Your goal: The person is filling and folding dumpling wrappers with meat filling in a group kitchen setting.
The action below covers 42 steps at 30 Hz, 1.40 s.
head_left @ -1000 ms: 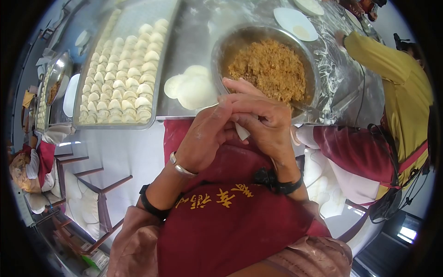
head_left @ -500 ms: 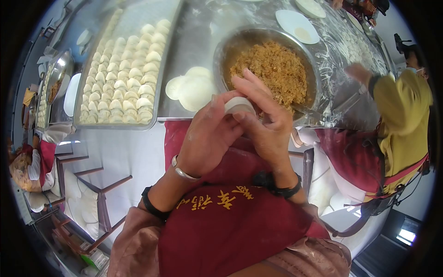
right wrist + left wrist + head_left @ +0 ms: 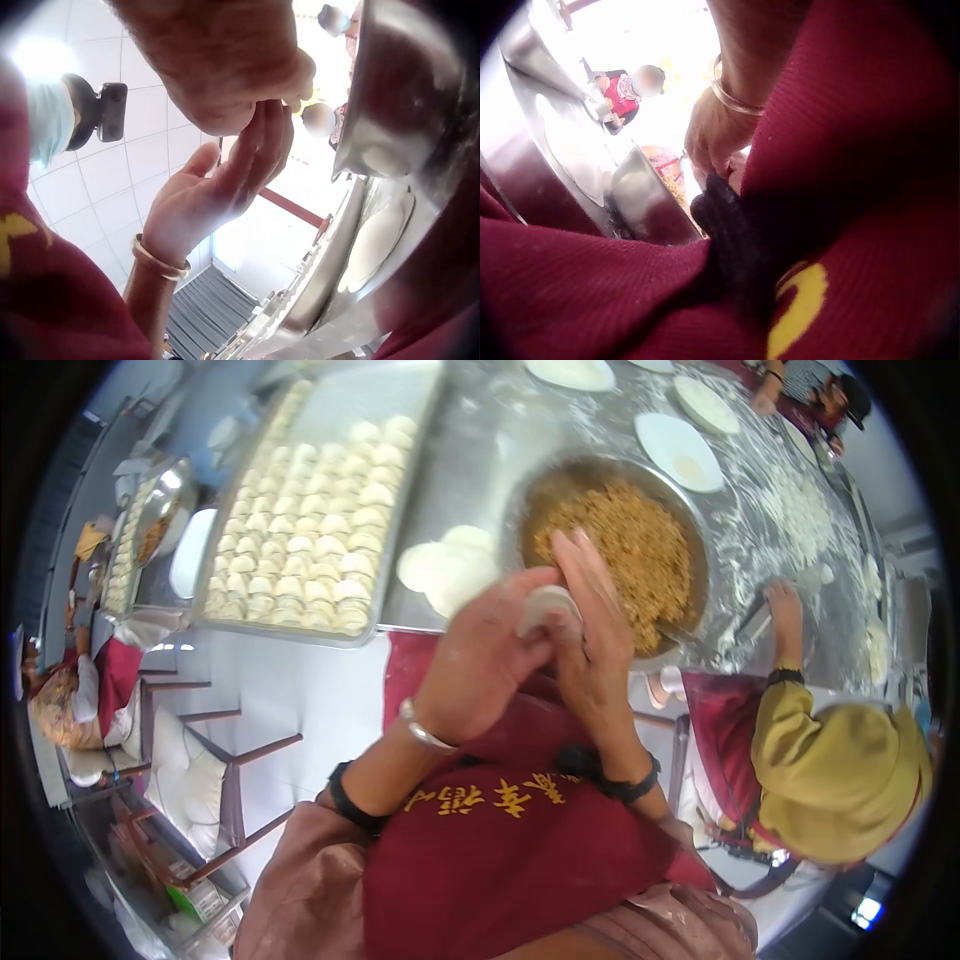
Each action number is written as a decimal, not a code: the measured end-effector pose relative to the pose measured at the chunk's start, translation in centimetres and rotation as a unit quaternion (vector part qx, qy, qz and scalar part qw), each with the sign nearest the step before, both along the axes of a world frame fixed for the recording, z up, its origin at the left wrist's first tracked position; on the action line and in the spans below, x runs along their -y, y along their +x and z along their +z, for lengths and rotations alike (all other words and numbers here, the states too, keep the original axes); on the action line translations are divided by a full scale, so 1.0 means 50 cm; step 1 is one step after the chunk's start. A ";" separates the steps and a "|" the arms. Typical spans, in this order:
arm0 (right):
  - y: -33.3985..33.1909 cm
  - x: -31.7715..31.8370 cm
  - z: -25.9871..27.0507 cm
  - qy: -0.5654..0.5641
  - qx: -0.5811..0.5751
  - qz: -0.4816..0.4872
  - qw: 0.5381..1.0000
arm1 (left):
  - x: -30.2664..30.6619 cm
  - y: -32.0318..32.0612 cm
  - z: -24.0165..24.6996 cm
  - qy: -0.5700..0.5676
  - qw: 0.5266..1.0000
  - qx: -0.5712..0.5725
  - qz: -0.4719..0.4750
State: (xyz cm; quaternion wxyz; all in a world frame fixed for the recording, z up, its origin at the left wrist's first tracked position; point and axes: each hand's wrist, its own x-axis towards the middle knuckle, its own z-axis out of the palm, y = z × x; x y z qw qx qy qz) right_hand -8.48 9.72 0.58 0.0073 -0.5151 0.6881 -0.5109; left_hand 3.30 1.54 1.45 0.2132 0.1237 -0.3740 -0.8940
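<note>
A folded white dumpling [image 3: 547, 607] sits between the two hands in the head view, above the apron's upper edge and at the near side of the filling bowl. My left hand [image 3: 482, 653], with a silver bangle, curls its fingers around the dumpling's left side. From the right, my right hand [image 3: 594, 628] pinches it, thumb on the dough and long fingers stretched toward the bowl. In the right wrist view, the right hand [image 3: 225, 67] covers the left hand's fingertips and hides the dough. The left wrist view shows the left hand [image 3: 714, 135] partly behind the apron.
A steel bowl [image 3: 535, 505] of brown filling [image 3: 635, 550] stands just beyond the hands. Left of it lie round dough wrappers [image 3: 450, 568], then a metal tray [image 3: 370, 405] with rows of dumplings [image 3: 300, 540]. A person in yellow sleeves [image 3: 840, 770] works at the right.
The dough turned between the hands, and the right fingers came closer together. Tray and bowl shifted rightward and down in the head view. The neighbour in yellow leaned forward, hand on the table.
</note>
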 end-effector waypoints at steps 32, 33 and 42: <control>-0.088 -0.056 0.076 0.087 0.081 -0.063 0.991 | 0.814 0.014 -0.038 -0.474 0.737 0.413 0.249; -0.087 -0.052 0.078 0.091 0.086 -0.066 0.990 | 0.828 0.009 -0.055 -0.497 0.714 0.432 0.236; -0.078 -0.026 0.081 0.117 0.110 -0.072 0.984 | 0.907 -0.023 -0.169 -0.602 0.643 0.443 0.168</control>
